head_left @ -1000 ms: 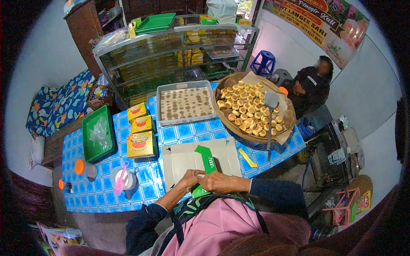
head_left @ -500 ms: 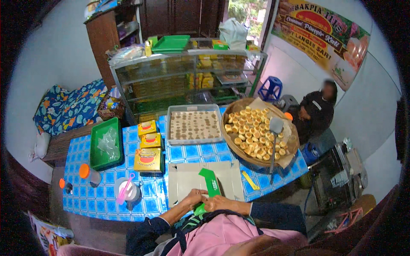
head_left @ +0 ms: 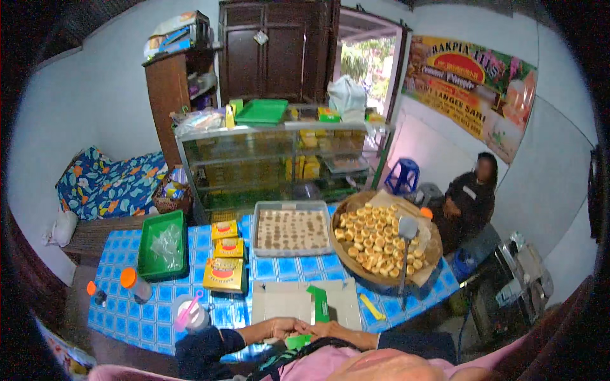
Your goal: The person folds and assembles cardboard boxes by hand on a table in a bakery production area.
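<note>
My left hand (head_left: 286, 327) and my right hand (head_left: 321, 330) are close together at the lower middle, both closed on a folded green card piece (head_left: 319, 303). Beneath it lies a flat greyish cardboard sheet (head_left: 276, 298). A slim yellow tool (head_left: 372, 307) rests to the right of the sheet. Beyond it, a wide woven tray (head_left: 343, 254) holds several round golden pastries (head_left: 375, 235), with a metal spatula (head_left: 407, 227) across them. Three yellow boxes (head_left: 223, 273) stand left of the sheet. A white tub with a pink spoon (head_left: 189, 311) is near my left forearm.
The blue checked table (head_left: 121, 317) also carries a green tray (head_left: 146, 260), two orange-lidded jars (head_left: 129, 278) and a plastic container (head_left: 260, 252). Behind are a glass cabinet (head_left: 241, 159) and a patterned bed (head_left: 108, 184). A seated person (head_left: 467, 203) is at right, near a blue stool (head_left: 400, 174).
The view has tilted upward, so the table and my hands appear lower and more of the door and wall shows. My hands still grip the green card in much the same place.
</note>
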Motion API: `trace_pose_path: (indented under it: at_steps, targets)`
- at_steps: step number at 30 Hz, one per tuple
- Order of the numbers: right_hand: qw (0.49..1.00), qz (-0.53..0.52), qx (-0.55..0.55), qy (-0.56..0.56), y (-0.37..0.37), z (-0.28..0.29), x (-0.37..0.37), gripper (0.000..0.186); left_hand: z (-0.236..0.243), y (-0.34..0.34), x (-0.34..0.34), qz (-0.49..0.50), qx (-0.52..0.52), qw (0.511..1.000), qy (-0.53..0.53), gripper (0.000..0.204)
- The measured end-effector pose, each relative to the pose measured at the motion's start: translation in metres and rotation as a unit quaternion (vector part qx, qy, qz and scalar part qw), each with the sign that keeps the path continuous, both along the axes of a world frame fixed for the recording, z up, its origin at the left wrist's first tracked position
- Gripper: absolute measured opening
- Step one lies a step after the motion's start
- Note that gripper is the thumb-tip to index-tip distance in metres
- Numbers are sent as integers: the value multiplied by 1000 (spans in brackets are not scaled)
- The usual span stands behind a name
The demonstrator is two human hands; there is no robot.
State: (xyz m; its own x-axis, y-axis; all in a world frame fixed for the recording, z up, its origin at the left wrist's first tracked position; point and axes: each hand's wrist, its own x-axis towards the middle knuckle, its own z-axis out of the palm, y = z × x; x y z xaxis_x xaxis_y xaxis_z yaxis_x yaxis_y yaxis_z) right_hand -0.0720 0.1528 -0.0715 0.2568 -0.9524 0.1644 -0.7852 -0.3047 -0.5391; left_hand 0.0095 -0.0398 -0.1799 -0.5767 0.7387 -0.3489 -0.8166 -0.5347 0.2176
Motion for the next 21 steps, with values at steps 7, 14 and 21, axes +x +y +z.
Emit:
trace_pose_path:
  at_steps: [7, 14, 21]
  targets:
    - [1000, -27, -12, 4, 10, 5, -10, 20, 13, 0, -17, -63, -124, 986, 90, 19]
    - [998, -58, -22, -17, 19, 15, -4, 24, -29, -12, -10, 1, -136, 991, -4, 21]
    - [995, -100, -3, -28, 31, 7, -2, 28, 25, 13, -15, -59, -89, 992, 75, 14]
